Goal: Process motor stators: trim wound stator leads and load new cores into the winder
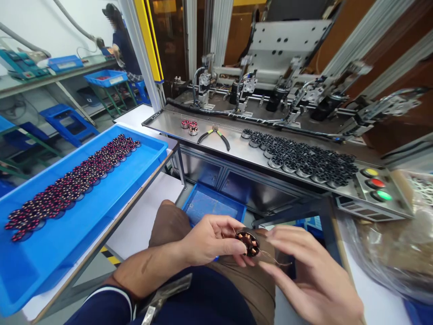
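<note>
Between the thumb and fingers of my left hand point(216, 241) is a round black motor stator point(248, 243) wound with copper wire, held above my lap. Thin loose copper wires point(272, 258) stick out from its right side. My right hand point(311, 266) is just right of the stator, its thumb and fingers apart around those wire ends; no grip on them shows. On the metal ledge ahead lie pliers point(215, 132) with black and green handles. A few red-and-copper stators point(193, 130) sit left of the pliers, and a large group of black stator cores point(297, 155) sits to the right.
A blue tray point(111, 198) at left holds rows of wound stators point(72, 183). Behind the ledge stands a winding machine point(280, 85). A button box point(377, 185) and a plastic bag point(389, 253) are at right. A blue bin point(216, 203) lies below; a person point(123, 43) works far left.
</note>
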A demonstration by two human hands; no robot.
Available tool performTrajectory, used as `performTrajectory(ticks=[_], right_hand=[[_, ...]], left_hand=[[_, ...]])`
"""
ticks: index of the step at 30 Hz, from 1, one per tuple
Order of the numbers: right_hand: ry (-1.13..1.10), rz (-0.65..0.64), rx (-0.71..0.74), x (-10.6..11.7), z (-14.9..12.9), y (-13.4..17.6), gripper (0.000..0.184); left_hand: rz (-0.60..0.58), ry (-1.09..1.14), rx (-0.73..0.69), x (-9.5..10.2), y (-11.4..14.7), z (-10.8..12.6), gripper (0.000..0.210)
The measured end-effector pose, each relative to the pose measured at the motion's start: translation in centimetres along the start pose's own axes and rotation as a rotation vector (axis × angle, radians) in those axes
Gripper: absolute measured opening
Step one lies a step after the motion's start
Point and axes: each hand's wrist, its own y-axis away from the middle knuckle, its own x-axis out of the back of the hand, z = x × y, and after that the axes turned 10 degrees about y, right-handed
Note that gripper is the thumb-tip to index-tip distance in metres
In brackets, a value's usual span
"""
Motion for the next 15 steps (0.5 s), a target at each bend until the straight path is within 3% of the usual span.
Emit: performTrajectory(ticks=[3, 7, 11, 15], right_hand=[[-0.041, 0.051, -0.068, 0.2, 0.2, 0.1, 0.029], [-0.074, -0.012, -0.027, 0.3, -0.4, -0.6, 0.020], [-0.029, -0.042, 0.023, 0.4, -0.9, -1.4, 0.022], [0.021, 0.002, 0.012, 0.1, -0.8, -0.9, 0.017]], left_hand=[[0.006, 0.000, -0.026, -0.2, 0.1, 0.0, 0.047], [-0.005, 0.004, -0.052, -0.3, 0.1, -0.1, 0.047], [-0.003, 0.013, -0.053, -0.1, 0.2, -0.2, 0.045], [-0.022, -0.010, -0.121, 0.2, 0.2, -0.4, 0.050]])
